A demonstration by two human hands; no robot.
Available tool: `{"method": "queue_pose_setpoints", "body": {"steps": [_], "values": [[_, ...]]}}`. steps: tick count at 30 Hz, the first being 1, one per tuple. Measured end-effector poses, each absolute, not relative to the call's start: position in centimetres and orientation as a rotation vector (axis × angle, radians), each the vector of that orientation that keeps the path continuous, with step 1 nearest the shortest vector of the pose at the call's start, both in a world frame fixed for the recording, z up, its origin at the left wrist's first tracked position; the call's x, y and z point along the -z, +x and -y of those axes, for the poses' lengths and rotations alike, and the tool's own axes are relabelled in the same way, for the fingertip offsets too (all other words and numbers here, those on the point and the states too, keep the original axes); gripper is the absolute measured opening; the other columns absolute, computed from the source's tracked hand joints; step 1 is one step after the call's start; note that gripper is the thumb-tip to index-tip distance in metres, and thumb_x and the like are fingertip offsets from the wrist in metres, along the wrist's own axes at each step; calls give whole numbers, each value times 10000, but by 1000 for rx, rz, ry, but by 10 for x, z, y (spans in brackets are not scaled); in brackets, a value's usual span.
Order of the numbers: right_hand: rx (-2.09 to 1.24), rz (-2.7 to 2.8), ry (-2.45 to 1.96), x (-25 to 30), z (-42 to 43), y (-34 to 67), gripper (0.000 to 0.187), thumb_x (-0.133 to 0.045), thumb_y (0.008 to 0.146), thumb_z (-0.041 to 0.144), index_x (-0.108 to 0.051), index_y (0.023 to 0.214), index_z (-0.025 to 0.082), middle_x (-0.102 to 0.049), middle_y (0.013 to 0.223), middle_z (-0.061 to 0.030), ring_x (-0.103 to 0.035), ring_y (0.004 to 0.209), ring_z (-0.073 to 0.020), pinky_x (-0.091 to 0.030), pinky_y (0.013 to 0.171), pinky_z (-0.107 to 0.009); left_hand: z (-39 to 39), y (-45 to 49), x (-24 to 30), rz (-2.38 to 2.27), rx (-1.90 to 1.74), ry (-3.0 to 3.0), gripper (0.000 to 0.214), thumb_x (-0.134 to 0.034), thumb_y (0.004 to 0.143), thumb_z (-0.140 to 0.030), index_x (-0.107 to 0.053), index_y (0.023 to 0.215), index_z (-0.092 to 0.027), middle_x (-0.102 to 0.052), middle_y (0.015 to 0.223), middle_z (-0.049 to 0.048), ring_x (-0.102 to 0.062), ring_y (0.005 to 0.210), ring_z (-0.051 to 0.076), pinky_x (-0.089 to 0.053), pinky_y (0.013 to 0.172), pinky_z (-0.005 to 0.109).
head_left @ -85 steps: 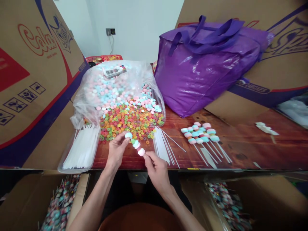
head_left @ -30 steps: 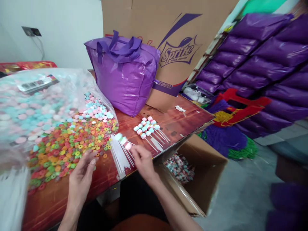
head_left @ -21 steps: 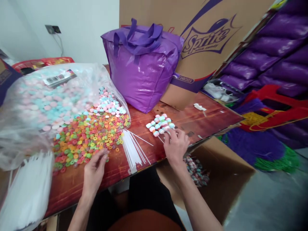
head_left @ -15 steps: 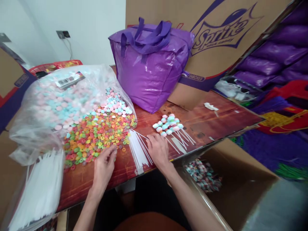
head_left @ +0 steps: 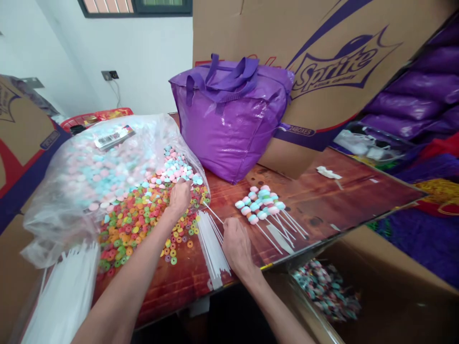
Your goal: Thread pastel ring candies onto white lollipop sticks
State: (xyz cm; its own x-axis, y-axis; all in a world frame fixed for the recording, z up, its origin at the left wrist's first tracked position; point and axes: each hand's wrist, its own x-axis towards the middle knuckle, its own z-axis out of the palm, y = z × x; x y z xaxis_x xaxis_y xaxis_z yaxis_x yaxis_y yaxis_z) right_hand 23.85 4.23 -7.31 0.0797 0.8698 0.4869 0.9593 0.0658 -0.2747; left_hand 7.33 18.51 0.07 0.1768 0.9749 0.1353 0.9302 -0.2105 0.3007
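My right hand [head_left: 236, 244] pinches a thin white stick [head_left: 213, 213], which points up and left over the table. Beneath that stick lies a bundle of white sticks [head_left: 212, 251]. My left hand [head_left: 180, 197] is at the edge of the pink, white and blue marshmallows [head_left: 175, 165], fingers drawn together; whatever they hold is hidden. Ring-shaped gummies [head_left: 134, 222] in red, orange, yellow and green are heaped under and beside my left forearm. To the right of my right hand, several marshmallow skewers [head_left: 258, 205] lie side by side, their sticks toward me.
A clear plastic bag [head_left: 82, 177] of marshmallows lies at left, with more white sticks [head_left: 68, 286] in front. Behind stand a purple bag [head_left: 229, 129] and a large cardboard box [head_left: 322, 114]. Below the table's right edge, an open carton [head_left: 387, 286] contains wrapped pieces [head_left: 326, 289].
My left hand has moved up and right from the gummies' near edge to the marshmallows. My right hand still holds the stick. The camera view has shifted, so the scene sits lower and further right.
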Motion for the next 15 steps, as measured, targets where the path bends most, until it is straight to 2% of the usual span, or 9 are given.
{"method": "queue_pose_setpoints", "body": {"steps": [2, 7, 12, 15], "values": [[182, 1796, -1781, 75, -43, 240, 249, -374, 962, 47, -514, 820, 195, -595, 763, -61, -531, 728, -220, -338, 691, -316, -192, 80, 3, -1884, -414, 2294, 290, -464, 909, -107, -718, 1034, -167, -625, 1022, 143, -641, 884, 257, -452, 772, 327], [139, 1801, -1715, 73, -44, 242, 250, -363, 968, 64, -493, 807, 204, -584, 735, -42, -538, 692, -209, -339, 654, -310, -191, 76, 10, -1917, -364, 2304, 298, -444, 904, -95, -657, 1099, -167, -632, 1009, 136, -632, 922, 260, -460, 794, 327], [106, 1796, -1690, 71, -43, 242, 252, -361, 981, 81, -482, 798, 206, -585, 731, -42, -541, 695, -205, -357, 675, -306, -202, 69, 4, -1899, -620, 2131, 327, -483, 913, -153, -591, 1221, -172, -688, 1024, 103, -637, 946, 243, -467, 849, 327], [87, 1798, -1688, 70, -43, 242, 245, -370, 985, 90, -482, 802, 206, -590, 735, -40, -541, 692, -201, -358, 677, -302, -213, 75, 0, -1809, -604, 2122, 278, -500, 889, -131, -674, 1104, -161, -705, 998, 109, -637, 948, 247, -454, 870, 323]]}}
